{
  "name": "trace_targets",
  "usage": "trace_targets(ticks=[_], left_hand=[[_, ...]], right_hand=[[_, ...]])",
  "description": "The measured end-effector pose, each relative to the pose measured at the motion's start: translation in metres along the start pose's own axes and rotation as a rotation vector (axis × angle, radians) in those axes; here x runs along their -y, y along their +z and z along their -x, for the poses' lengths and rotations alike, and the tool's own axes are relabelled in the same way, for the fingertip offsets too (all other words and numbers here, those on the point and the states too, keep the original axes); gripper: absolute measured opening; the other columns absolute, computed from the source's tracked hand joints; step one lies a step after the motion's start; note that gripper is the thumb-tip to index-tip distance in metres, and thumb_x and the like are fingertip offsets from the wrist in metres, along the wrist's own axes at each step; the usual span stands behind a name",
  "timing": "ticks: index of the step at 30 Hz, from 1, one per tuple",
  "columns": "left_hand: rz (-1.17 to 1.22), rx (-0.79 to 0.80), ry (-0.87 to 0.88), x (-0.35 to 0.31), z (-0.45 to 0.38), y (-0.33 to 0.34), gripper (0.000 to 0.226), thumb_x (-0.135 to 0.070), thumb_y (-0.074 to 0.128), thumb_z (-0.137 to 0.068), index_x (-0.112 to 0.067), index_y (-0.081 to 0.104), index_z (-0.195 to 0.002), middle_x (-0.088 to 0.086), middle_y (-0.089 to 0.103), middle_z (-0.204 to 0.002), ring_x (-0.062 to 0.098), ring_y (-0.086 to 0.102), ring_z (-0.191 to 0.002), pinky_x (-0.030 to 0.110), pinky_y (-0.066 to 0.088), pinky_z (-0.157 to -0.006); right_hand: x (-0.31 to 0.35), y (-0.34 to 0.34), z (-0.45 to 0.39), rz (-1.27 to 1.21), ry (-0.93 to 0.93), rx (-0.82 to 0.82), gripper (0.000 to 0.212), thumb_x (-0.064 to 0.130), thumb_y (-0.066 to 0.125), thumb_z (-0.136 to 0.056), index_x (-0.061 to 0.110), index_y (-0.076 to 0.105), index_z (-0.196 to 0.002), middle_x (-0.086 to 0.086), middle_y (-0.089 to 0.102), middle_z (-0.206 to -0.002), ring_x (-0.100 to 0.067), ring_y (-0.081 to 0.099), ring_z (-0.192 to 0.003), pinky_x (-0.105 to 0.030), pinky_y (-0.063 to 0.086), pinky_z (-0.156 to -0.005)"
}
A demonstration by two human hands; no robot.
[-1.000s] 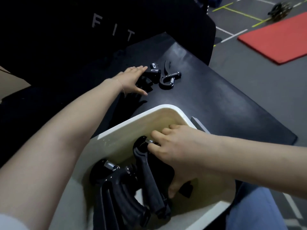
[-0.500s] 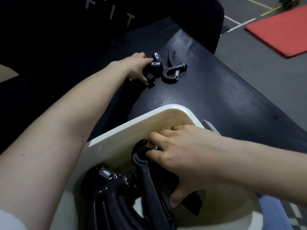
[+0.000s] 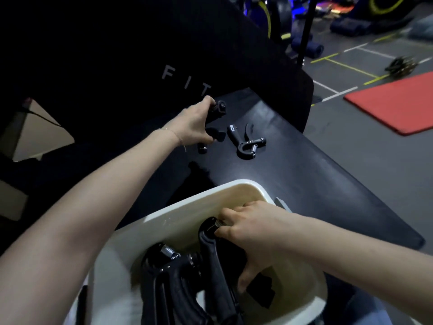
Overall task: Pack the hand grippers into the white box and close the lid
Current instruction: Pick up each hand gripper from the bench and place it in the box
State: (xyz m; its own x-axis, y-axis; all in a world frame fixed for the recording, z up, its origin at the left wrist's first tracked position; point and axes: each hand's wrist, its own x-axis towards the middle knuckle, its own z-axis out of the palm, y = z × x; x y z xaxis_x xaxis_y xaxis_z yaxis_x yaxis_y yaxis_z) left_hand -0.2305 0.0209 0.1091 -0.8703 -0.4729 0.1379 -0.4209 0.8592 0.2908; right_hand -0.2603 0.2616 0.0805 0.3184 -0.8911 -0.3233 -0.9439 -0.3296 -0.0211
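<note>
**A:** Big picture first: black tabletop point(image 3: 316, 184), and the white box point(image 3: 187, 205) sits at its near edge, open, no lid that I can see. Where are we in the job?

**B:** Mid-packing, I'd say. My right hand point(image 3: 253, 233) is down inside the box, fingers clamped on the spring end of a gripper in the box point(image 3: 210, 254), seating it beside the packed grippers point(image 3: 168, 273) at the near left.

**A:** And the left?

**B:** My left hand point(image 3: 194, 123) is out at the far side of the tabletop, closed around a held gripper point(image 3: 216, 111), its end poking past my fingers. One loose gripper point(image 3: 246, 144) lies just right of it, untouched.

**A:** So what does the next move call for?

**B:** I reckon carrying the held one to the box and finding a gap; it looks crowded. Then the loose one, then the lid.

**A:** Room?

**B:** Dim gym floor point(image 3: 351, 127), grey with painted lines, red mat point(image 3: 393, 104) far right.
</note>
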Motion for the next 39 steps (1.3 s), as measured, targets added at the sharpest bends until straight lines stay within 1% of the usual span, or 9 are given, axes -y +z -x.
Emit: trace_targets(ticks=[4, 7, 11, 15, 18, 23, 29, 35, 39], left_hand=[[0.183, -0.250, 0.140, -0.030, 0.040, -0.045, 0.076, -0.020, 0.082, -0.065, -0.019, 0.039, -0.127, -0.006, 0.051, -0.111, 0.013, 0.058, -0.092, 0.033, 0.052, -0.086], [0.221, -0.424, 0.246, -0.049, 0.072, -0.071, 0.075, -0.018, 0.084, -0.063, -0.016, 0.039, -0.122, 0.002, 0.054, -0.111, 0.020, 0.060, -0.089, 0.044, 0.053, -0.081], [0.254, -0.555, 0.356, -0.079, 0.112, -0.091, 0.078, -0.014, 0.087, -0.061, -0.018, 0.038, -0.121, 0.011, 0.053, -0.119, 0.026, 0.060, -0.104, 0.047, 0.051, -0.086], [0.328, -0.638, 0.430, -0.107, 0.142, -0.096, 0.078, -0.018, 0.089, -0.060, -0.021, 0.040, -0.121, 0.011, 0.054, -0.127, 0.022, 0.055, -0.121, 0.044, 0.047, -0.098], [0.399, -0.712, 0.448, -0.122, 0.161, -0.091, 0.078, -0.018, 0.089, -0.059, -0.017, 0.041, -0.120, 0.007, 0.055, -0.127, 0.018, 0.054, -0.123, 0.038, 0.045, -0.101], [0.512, -0.783, 0.447, -0.133, 0.194, -0.065, 0.076, -0.013, 0.087, -0.061, -0.019, 0.038, -0.119, 0.008, 0.048, -0.132, 0.023, 0.047, -0.130, 0.036, 0.039, -0.106], [0.322, -0.711, 0.343, -0.127, 0.232, -0.054, 0.074, -0.015, 0.077, -0.074, -0.018, 0.031, -0.133, -0.006, 0.037, -0.143, 0.009, 0.040, -0.135, 0.022, 0.036, -0.108], [0.045, -0.561, 0.231, -0.108, 0.257, -0.078, 0.069, 0.012, 0.051, -0.083, -0.012, 0.028, -0.144, -0.004, 0.035, -0.147, 0.006, 0.041, -0.130, 0.020, 0.029, -0.111], [-0.126, -0.536, 0.183, -0.107, 0.255, -0.099, 0.065, 0.004, 0.034, -0.078, -0.010, 0.036, -0.142, 0.002, 0.036, -0.149, 0.009, 0.025, -0.142, 0.022, 0.017, -0.117]], right_hand=[[0.004, -0.017, 0.011, -0.187, 0.074, -0.158, 0.081, 0.069, 0.063, -0.067, 0.019, 0.045, -0.129, -0.002, 0.053, -0.121, -0.026, 0.056, -0.105, -0.038, 0.049, -0.083], [0.002, -0.039, 0.027, -0.530, 0.152, -0.481, 0.068, 0.064, 0.059, -0.074, 0.029, 0.042, -0.130, 0.010, 0.053, -0.127, -0.008, 0.057, -0.106, -0.030, 0.047, -0.091], [0.007, -0.057, 0.036, -1.218, 0.182, -0.972, 0.056, 0.063, 0.061, -0.071, 0.032, 0.050, -0.118, 0.011, 0.061, -0.113, -0.002, 0.064, -0.092, -0.021, 0.049, -0.078], [0.015, -0.078, 0.040, -1.710, 0.181, -0.913, 0.025, 0.044, 0.046, -0.089, 0.027, 0.060, -0.100, 0.016, 0.073, -0.090, -0.002, 0.070, -0.080, -0.033, 0.044, -0.082], [0.023, -0.083, 0.043, -1.922, 0.133, -0.843, 0.031, 0.041, 0.044, -0.093, 0.016, 0.062, -0.095, 0.008, 0.073, -0.071, -0.007, 0.070, -0.067, -0.035, 0.047, -0.078], [0.040, -0.076, 0.049, -1.987, 0.028, -0.920, 0.026, 0.026, 0.052, -0.087, 0.007, 0.069, -0.089, -0.011, 0.071, -0.072, -0.023, 0.065, -0.075, -0.036, 0.046, -0.090], [0.041, -0.068, 0.046, -2.089, 0.071, -0.822, 0.018, 0.016, 0.052, -0.093, 0.005, 0.067, -0.093, -0.002, 0.074, -0.075, -0.011, 0.071, -0.070, -0.028, 0.048, -0.087], [0.036, -0.081, 0.047, -1.954, 0.137, -0.896, 0.018, 0.012, 0.055, -0.091, 0.000, 0.066, -0.099, -0.009, 0.071, -0.079, -0.003, 0.068, -0.057, -0.009, 0.045, -0.044], [0.033, -0.089, 0.040, -1.800, 0.153, -0.984, 0.026, 0.020, 0.062, -0.087, -0.001, 0.069, -0.101, -0.011, 0.069, -0.082, -0.003, 0.068, -0.062, -0.011, 0.045, -0.055]])
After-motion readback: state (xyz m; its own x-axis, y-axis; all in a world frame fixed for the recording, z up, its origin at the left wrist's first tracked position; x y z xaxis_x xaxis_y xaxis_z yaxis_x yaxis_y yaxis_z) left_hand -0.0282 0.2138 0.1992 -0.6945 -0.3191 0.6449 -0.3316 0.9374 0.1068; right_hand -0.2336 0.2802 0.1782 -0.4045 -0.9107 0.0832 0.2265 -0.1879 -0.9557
